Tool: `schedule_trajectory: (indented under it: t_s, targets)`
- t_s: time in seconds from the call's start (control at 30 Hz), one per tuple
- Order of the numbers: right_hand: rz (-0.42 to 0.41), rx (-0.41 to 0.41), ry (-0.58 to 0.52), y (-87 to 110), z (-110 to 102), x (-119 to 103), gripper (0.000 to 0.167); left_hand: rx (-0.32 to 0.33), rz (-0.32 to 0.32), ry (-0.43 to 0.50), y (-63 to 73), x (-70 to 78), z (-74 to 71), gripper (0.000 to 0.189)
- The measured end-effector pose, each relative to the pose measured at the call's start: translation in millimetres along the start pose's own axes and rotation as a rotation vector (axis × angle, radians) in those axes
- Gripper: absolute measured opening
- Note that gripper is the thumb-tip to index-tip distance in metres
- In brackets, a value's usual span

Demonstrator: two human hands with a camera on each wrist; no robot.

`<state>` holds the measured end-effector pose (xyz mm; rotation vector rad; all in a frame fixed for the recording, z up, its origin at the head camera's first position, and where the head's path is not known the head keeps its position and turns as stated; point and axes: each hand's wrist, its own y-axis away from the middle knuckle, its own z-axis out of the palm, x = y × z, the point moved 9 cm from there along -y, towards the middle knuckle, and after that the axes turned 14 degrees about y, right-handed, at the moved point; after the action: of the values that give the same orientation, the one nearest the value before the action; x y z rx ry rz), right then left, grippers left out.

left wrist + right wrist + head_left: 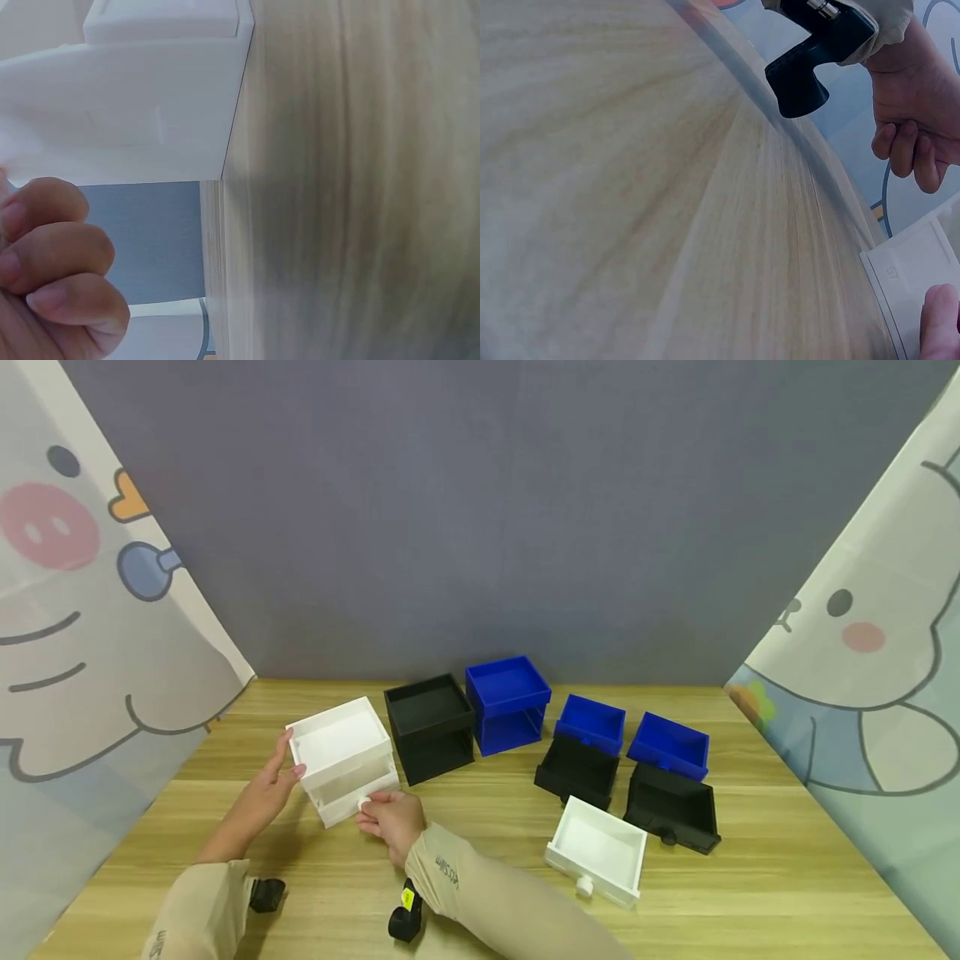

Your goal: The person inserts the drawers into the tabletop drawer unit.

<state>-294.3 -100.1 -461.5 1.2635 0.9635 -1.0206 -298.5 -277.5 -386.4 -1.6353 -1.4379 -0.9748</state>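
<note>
A white two-slot cabinet stands on the wooden table at the left. My left hand rests against its left side, thumb up and fingertips at the front corner. In the left wrist view those fingers lie loosely bent just below the cabinet's wall. My right hand pinches the small round knob of the white drawer in the lower slot. That drawer sticks out slightly. The right wrist view shows one right fingertip, the cabinet's corner and the left hand beyond.
A black cabinet and a blue cabinet stand right of the white one. Loose drawers lie farther right: two blue, two black, and a white one nearest me. Cartoon curtains flank the table.
</note>
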Motion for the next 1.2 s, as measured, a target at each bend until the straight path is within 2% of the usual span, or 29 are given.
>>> schedule_trajectory:
  t_s: [0.3, 0.4, 0.6, 0.7, 0.87, 1.2]
  targets:
    - [-0.026, -0.031, -0.010, 2.3, -8, -3, 0.012, -0.009, 0.004, -0.010, -3.0, 3.0, 3.2, 0.070]
    - [-0.033, -0.077, 0.012, 7.2, -14, -8, 0.013, -0.015, -0.009, -0.012, -3.7, 1.4, 2.9, 0.070]
    - [-0.054, -0.198, 0.105, 20.6, -31, -19, 0.017, -0.044, -0.026, 0.043, -3.1, -0.3, 3.6, 0.071]
    - [-0.047, -0.251, 0.170, 27.2, -41, -21, 0.020, -0.048, -0.025, 0.062, -3.7, -0.6, 4.4, 0.071]
    - [-0.034, -0.340, 0.279, 38.5, -63, -24, 0.023, -0.039, -0.042, 0.043, -2.6, -2.7, 3.0, 0.071]
    - [-0.065, -0.426, 0.429, 65.3, -116, -40, 0.027, -0.054, -0.025, 0.051, 0.7, -0.4, 0.8, 0.070]
